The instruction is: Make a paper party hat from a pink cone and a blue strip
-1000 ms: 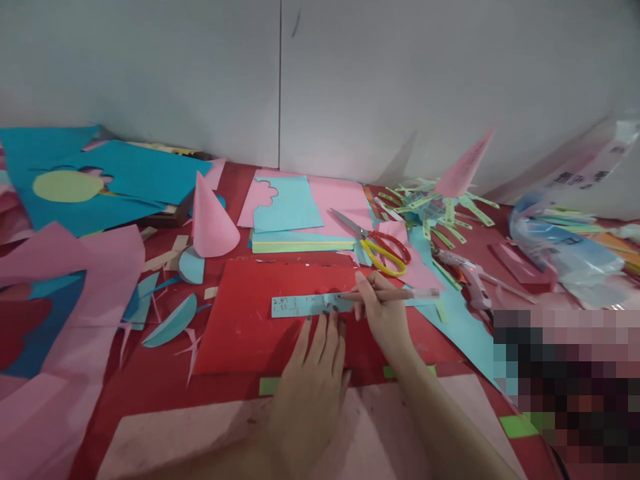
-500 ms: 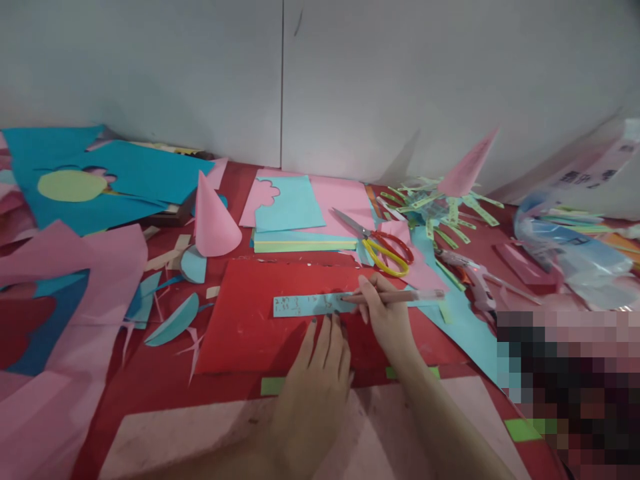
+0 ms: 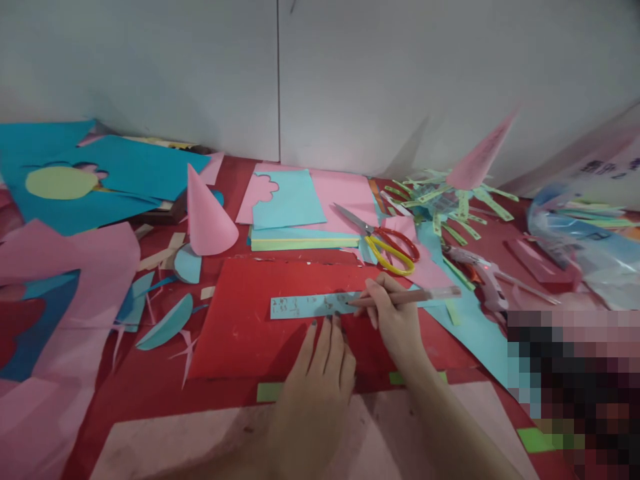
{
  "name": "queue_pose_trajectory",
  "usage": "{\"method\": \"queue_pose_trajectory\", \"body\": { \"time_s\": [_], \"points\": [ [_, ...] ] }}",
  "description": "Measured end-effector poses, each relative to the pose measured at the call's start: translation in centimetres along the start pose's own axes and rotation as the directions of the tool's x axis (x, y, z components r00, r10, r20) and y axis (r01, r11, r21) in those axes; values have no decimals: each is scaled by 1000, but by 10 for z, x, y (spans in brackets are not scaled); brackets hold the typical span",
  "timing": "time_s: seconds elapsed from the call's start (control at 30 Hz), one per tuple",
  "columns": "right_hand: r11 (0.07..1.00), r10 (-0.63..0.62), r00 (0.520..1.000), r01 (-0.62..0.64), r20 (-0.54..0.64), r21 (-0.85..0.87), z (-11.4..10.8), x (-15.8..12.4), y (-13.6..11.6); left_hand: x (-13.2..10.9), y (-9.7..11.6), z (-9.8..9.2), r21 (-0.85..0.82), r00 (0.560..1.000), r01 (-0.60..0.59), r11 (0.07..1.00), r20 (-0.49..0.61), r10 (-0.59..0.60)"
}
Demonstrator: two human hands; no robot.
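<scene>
Writing seems the step in hand: in the head view, the right hand (image 3: 397,320) pinches a slim brown pen (image 3: 430,294), its tip at the narrow light-blue paper strip (image 3: 300,308) left of that grip. The left hand (image 3: 315,387) lies flat, grasping nothing, fingertips at the strip's near edge, over a bright red rectangular sheet (image 3: 240,333). The next stroke likely calls for a steady strip and a light, controlled pen tip.

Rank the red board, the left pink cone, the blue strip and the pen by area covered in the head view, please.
Red board
Blue strip and left pink cone: too close to rank, as the right hand hides part of the strip
Pen
</scene>
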State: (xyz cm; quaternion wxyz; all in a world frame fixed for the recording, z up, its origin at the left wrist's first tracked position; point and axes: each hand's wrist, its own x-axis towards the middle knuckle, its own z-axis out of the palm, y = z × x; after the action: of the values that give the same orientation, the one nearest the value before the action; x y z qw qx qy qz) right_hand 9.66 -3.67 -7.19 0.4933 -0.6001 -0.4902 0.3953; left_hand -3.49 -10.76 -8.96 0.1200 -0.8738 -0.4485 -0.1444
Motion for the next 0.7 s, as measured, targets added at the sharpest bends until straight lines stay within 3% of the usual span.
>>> {"method": "queue_pose_trajectory", "body": {
  "time_s": [0.7],
  "points": [
    [999,-11,999,13,34,-47,-1,-2,2,-2,-3,0,-50,998,-23,998,58,26]
  ]
}}
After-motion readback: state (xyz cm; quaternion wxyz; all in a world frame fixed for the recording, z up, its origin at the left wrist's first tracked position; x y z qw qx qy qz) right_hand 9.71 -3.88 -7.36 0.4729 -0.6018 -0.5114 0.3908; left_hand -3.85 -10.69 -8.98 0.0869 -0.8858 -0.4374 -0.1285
